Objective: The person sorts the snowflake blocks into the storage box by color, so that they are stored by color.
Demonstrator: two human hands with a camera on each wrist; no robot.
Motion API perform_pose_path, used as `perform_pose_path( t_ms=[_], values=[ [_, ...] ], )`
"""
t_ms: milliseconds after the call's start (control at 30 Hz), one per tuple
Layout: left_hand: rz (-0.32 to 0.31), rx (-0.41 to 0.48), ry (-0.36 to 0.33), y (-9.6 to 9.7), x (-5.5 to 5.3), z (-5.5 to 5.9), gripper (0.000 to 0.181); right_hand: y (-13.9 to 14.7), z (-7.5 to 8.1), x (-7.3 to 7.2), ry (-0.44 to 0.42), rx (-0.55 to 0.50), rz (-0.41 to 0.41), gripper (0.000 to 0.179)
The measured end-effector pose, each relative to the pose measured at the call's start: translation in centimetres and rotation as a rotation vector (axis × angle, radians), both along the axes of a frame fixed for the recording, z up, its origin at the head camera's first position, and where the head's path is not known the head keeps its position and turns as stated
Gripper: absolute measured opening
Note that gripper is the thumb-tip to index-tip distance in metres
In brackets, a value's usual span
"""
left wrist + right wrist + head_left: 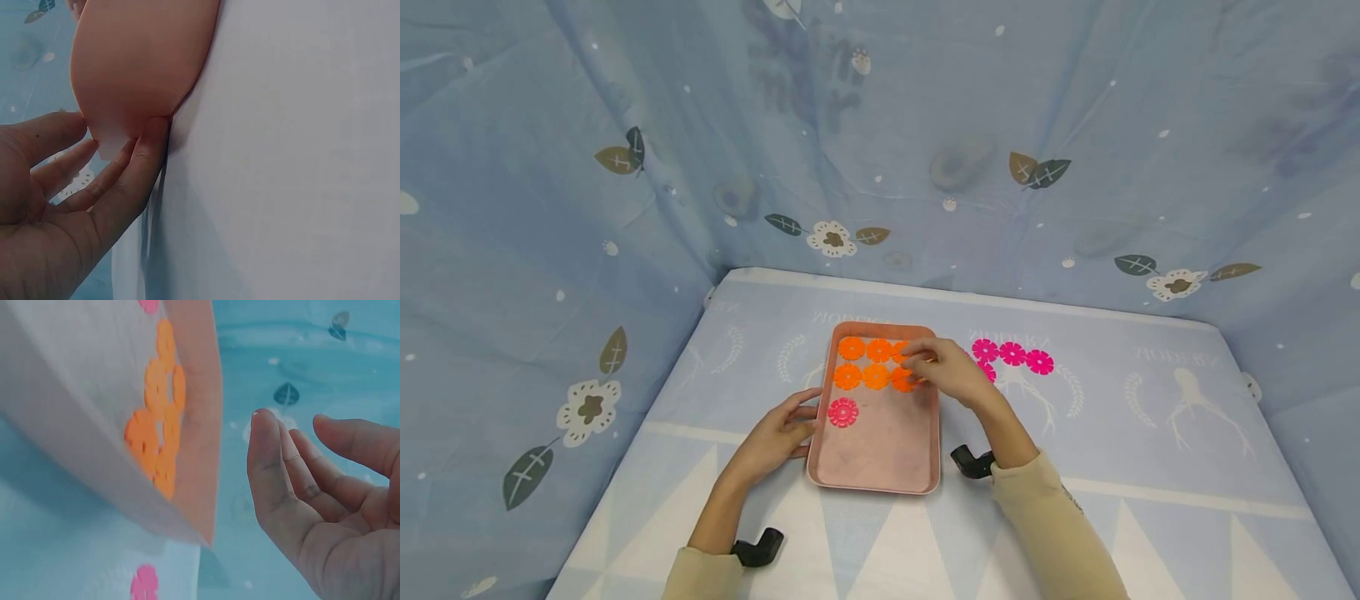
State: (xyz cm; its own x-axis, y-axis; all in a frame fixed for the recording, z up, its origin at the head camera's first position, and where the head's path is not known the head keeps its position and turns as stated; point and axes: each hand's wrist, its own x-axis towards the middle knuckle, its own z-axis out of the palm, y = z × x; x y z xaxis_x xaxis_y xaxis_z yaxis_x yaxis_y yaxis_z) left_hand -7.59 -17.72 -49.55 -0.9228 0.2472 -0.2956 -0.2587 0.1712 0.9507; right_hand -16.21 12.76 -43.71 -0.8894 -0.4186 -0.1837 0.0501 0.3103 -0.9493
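Note:
A shallow pink tray (872, 467) lies on the table. Orange notched plastic discs (876, 377), flower-like in shape, sit in two rows at its far end. One pink disc (843, 412) lies below them near the left wall. My left hand (778, 437) touches the tray's outer left side, fingers spread along it; in the left wrist view its fingertips meet the tray wall (144, 56). Over the tray's far right rim is my right hand (951, 371), partly covering the rightmost orange discs. The right wrist view shows nothing between its loosely bent fingers (265, 456).
Several magenta discs (1012, 354) lie on the table right of the tray, some partly hidden by the right hand. Black angled pieces (760, 548) are at both wrists. Blue patterned fabric (925, 167) hangs behind and beside the table.

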Motion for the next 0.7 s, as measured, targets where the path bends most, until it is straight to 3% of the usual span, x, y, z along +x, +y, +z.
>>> perform_pose_path(
  t_ms=[233,400,700],
  values=[
    [0.001,0.002,0.005,-0.1,0.1,0.0,0.051,2.8,0.2,0.3,0.004,0.024,-0.090,0.034],
    [0.001,0.004,0.009,-0.1,0.1,-0.1,0.051,5.1,-0.5,0.3,0.048,0.043,-0.134,0.035],
    [0.005,0.001,0.008,0.0,0.0,-0.1,0.051,8.6,-1.8,0.4,0.051,0.061,-0.242,0.040]
  ],
)
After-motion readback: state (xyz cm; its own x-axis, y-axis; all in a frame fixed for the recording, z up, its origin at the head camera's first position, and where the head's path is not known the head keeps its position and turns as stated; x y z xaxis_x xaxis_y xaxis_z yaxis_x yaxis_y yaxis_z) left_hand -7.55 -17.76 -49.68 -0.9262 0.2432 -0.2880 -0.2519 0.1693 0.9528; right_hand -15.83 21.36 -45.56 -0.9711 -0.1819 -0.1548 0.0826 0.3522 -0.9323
